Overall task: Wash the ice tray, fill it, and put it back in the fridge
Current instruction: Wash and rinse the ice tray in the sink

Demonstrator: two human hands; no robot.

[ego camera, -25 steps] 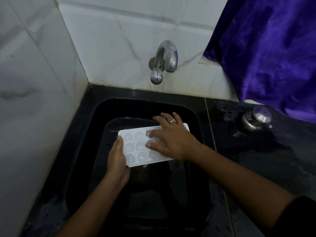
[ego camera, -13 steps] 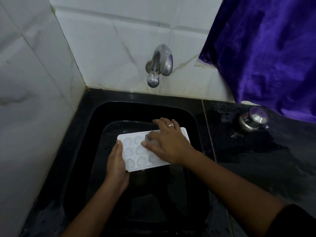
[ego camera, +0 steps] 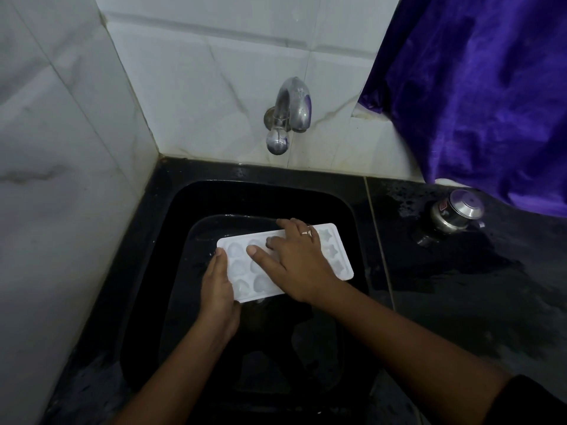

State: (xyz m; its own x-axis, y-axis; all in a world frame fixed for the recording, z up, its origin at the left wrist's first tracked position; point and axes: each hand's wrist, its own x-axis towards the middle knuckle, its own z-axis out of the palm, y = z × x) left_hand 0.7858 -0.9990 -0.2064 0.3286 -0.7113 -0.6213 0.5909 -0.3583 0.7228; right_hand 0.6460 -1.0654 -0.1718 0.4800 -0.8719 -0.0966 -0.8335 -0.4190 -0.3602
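Two arms in view, forearms bare from wrist up. Right hand [ego camera: 294,262]: slim pale-metal ring [ego camera: 306,233] on one finger, near knuckle, small raised top; which finger unclear. Thumbnail short, plain. Right arm: black sleeve [ego camera: 530,400] near elbow, at lower right corner of frame; fabric dark, matte, detail lost in dim light. Left hand [ego camera: 216,289]: bare, as is left forearm to frame edge.

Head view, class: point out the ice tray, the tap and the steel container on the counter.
ice tray [ego camera: 242,267], head view, a mould cell near its left end
tap [ego camera: 294,103], head view, the curved spout
steel container [ego camera: 465,204], head view, its shiny lid
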